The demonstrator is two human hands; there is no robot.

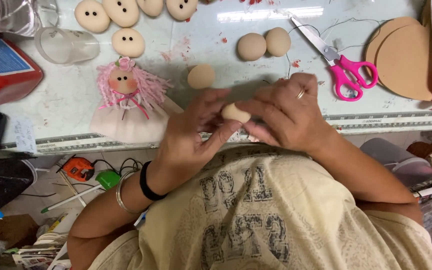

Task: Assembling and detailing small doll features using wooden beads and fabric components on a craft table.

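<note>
Pinching a small beige ball [235, 113] between both hands, we see it held at the near edge of the tabletop [66, 95], just above the chest, where both sets of fingers can reach it. Left hand [191, 135] curls narrow around the ball's left side, thumb and fingertips touching it; right hand [286, 117], with a ring, closes over the right side and top. Both hands are closed on the ball, neither wide. Held between the fingertips like this, it looks ready to be rolled or shaped, we judge.

Head view, rest of the scene: one loose beige ball [201, 76] sits just beyond the hands, and two more balls [265, 44] touch each other farther off to the right. Beige ovals with two dark dots [121, 25] line the far edge at left. A pink-haired doll [128, 100] lies left of the hands, as if for reference. Pink-handled scissors [333, 62] rest far right, beside tan card cutouts [403, 57]. A clear cup [66, 46] lies on its side at far left, next to a red container [6, 70].
</note>
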